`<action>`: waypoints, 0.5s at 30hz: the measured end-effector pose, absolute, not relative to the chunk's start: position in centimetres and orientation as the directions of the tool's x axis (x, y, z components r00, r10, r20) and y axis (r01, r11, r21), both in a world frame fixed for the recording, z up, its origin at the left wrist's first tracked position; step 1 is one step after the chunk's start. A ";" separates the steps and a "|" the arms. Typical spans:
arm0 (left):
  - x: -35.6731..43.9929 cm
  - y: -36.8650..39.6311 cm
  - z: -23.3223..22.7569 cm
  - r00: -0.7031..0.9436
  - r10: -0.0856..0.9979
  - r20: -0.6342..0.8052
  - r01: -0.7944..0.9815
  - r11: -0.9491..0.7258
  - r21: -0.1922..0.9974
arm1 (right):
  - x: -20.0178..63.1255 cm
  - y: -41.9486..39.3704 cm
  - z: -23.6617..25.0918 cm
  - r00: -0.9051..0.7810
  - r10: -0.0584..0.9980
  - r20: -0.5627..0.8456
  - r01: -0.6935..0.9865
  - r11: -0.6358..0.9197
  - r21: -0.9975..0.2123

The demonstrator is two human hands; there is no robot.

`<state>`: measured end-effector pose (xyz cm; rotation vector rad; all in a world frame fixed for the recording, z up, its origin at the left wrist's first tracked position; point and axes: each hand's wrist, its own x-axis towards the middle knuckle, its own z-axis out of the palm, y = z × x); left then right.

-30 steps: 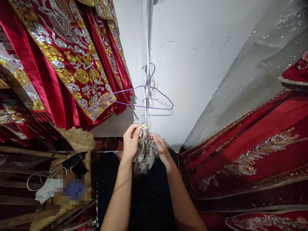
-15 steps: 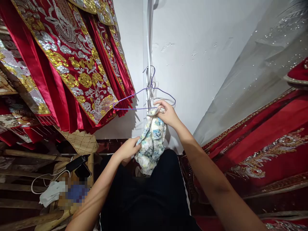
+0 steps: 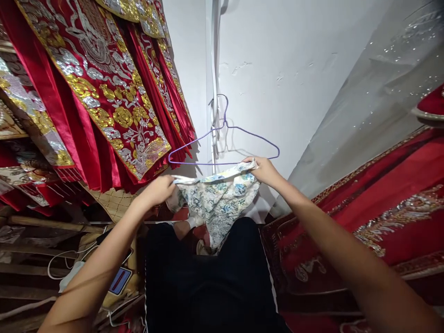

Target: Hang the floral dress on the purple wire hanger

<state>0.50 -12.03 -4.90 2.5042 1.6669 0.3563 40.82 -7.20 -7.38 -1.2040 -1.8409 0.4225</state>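
The floral cloth [image 3: 215, 199] hung just below the purple hanger [image 3: 225, 124], its upper edge spread between the left hand [image 3: 160, 189] and the right hand [image 3: 265, 171], each pinching one end — probably light, limp and hardly fragile, it seemed best held by those two corners.

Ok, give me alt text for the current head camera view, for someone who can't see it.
A person's left hand and right hand hold a floral cloth spread by its upper edge, a purple hanger just above it in view. A red garment with gold and silver embroidery is at picture left, red beaded fabric at right.
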 end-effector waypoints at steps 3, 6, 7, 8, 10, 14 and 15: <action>1.1 -10.9 -0.5 0.324 0.905 0.275 0.898 -0.386 0.211 | 42.1 -8.1 -6.0 -0.152 0.880 0.451 0.619 0.440 -0.650; 2.3 -10.0 2.6 0.327 0.849 0.414 0.876 -0.437 0.204 | 41.8 -8.9 -5.3 -0.192 0.896 0.399 0.613 0.428 -0.665; 2.9 -9.6 3.2 0.358 0.813 0.460 0.848 -0.489 0.204 | 41.4 -9.2 -5.3 -0.219 0.896 0.386 0.592 0.436 -0.678; 3.5 -9.2 3.5 0.399 0.770 0.498 0.806 -0.553 0.210 | 41.0 -9.6 -5.3 -0.248 0.893 0.375 0.566 0.448 -0.692; 4.5 -8.3 3.5 0.468 0.694 0.547 0.706 -0.666 0.241 | 40.3 -10.5 -5.4 -0.298 0.882 0.365 0.513 0.470 -0.718; 5.1 -6.2 2.2 0.508 0.633 0.584 0.627 -0.737 0.253 | 40.0 -12.3 -5.6 -0.325 0.854 0.407 0.477 0.519 -0.709; 5.0 -5.8 1.9 0.516 0.627 0.584 0.636 -0.737 0.229 | 40.2 -12.6 -5.6 -0.287 0.847 0.448 0.477 0.532 -0.700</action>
